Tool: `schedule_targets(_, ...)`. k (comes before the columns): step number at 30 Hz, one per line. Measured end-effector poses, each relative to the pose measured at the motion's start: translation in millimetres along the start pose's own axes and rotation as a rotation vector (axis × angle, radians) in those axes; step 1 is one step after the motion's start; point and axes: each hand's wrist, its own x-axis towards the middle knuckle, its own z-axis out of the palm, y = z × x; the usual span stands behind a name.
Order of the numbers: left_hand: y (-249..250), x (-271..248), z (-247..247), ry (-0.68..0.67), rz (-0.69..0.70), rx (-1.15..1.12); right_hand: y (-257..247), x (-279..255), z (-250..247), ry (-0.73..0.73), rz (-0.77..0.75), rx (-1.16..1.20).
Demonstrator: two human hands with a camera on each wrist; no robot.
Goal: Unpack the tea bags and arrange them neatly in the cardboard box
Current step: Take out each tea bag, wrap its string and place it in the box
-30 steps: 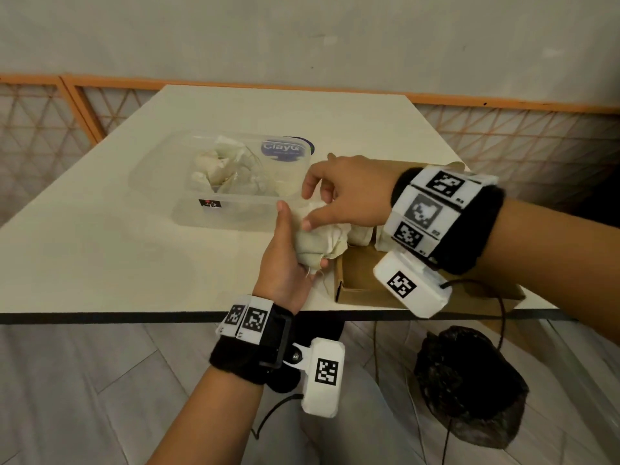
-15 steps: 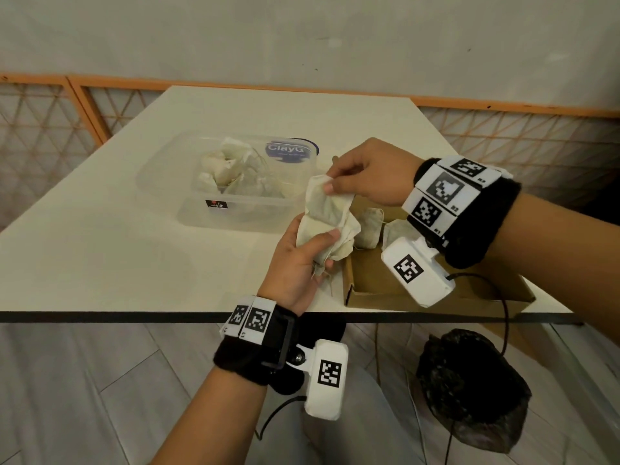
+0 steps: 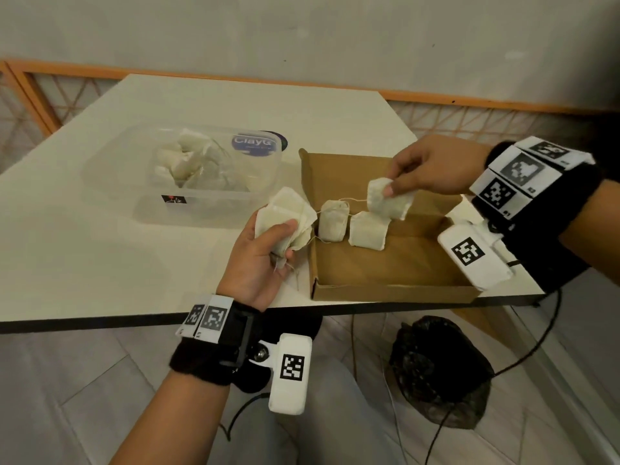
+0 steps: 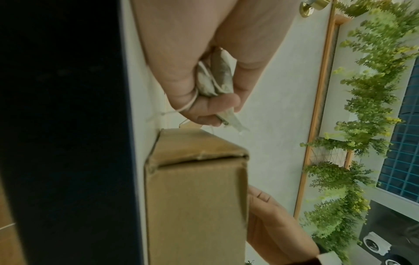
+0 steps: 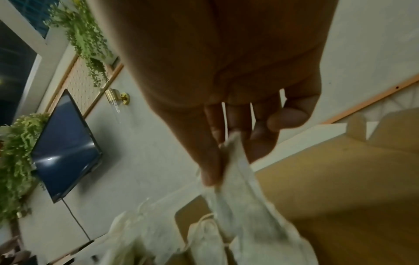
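Observation:
An open brown cardboard box (image 3: 396, 263) sits at the table's near right edge. Two pale tea bags (image 3: 349, 226) stand side by side against its left inner part. My right hand (image 3: 392, 187) pinches one tea bag (image 3: 389, 203) above the box, with its string trailing left; in the right wrist view that tea bag (image 5: 238, 188) hangs from thumb and fingers. My left hand (image 3: 285, 239) grips a bunch of tea bags (image 3: 285, 213) just left of the box, the same bunch of tea bags (image 4: 215, 75) showing squeezed in the fist. More tea bags lie in a clear plastic tub (image 3: 161, 213).
The tub stands left of the box on the white table (image 3: 84, 246). A black bag (image 3: 439, 370) lies on the floor under the table's near edge, with cables beside it. An orange-framed lattice runs behind the table.
My right hand has pulled one tea bag off the bunch and carried it right over the box. My left hand stays beside the box with the rest. The box interior is now uncovered.

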Motion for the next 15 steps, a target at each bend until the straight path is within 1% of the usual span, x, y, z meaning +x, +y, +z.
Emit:
schedule_targets(2, 0, 0, 0, -0.005, 0.008, 0.008, 0, -7, 7, -0.140, -0.012, -0.030)
schedule_targets(3, 0, -1, 1, -0.008, 0.011, 0.015, -1, -8, 10, -0.186, -0.010, -0.043)
schedule_targets(5, 1, -2, 2, -0.014, 0.016, 0.023, -3, -7, 17, -0.234, 0.008, -0.063)
schedule_targets(10, 2, -3, 4, -0.008, 0.022, 0.004, -5, 9, 33, -0.236, 0.024, -0.119)
schedule_targets(15, 3, -5, 6, -0.014, 0.021, -0.013, -4, 14, 31, -0.207, 0.024, -0.093)
